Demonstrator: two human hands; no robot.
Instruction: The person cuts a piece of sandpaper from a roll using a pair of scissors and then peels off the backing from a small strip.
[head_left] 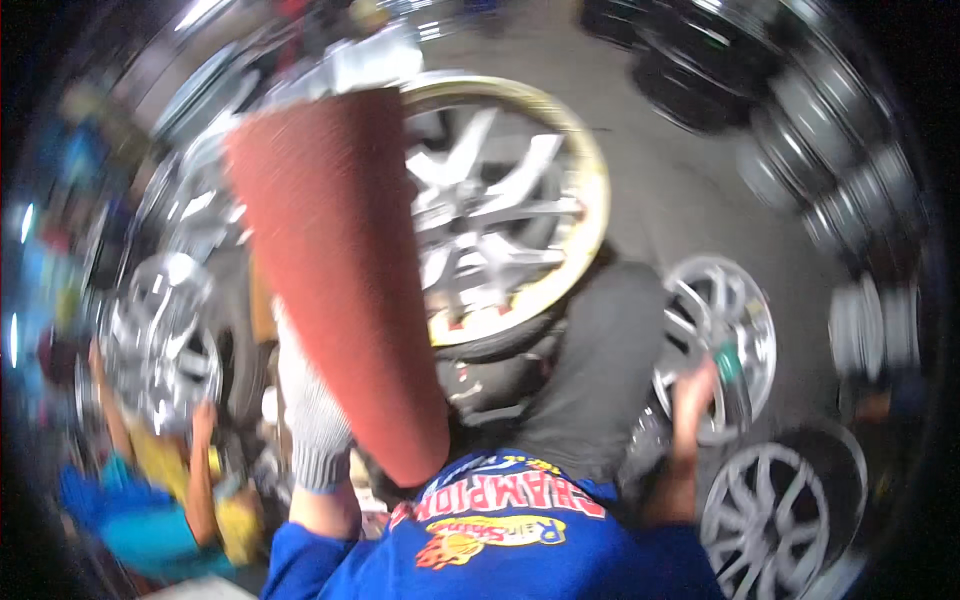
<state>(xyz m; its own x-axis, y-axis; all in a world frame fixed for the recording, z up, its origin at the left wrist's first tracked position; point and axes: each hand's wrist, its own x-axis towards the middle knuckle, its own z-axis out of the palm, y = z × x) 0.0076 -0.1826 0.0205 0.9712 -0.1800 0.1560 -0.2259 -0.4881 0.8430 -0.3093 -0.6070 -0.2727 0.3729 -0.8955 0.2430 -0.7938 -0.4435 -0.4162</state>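
Note:
A long, curved red sheet (335,270), like sandpaper, rises in front of me and covers the left part of a silver multi-spoke wheel rim (468,212) with a pale yellowish lip. My left hand (312,425), in a grey-white knit glove, grips the sheet from its left side; the fingers are hidden behind it. My bare right hand (694,392) is at the right, over a second silver rim (762,345). Beside it is a dark bottle-like thing with a green part (729,362). Motion blur smears the fingers, and whether they hold it cannot be told.
My dark-clothed knee (610,345) stands right of the central rim. Another rim (768,520) lies at the lower right, with stacked rims (815,130) beyond. At the left, a person in a blue-teal top (140,520) has both arms toward shiny rims (165,335).

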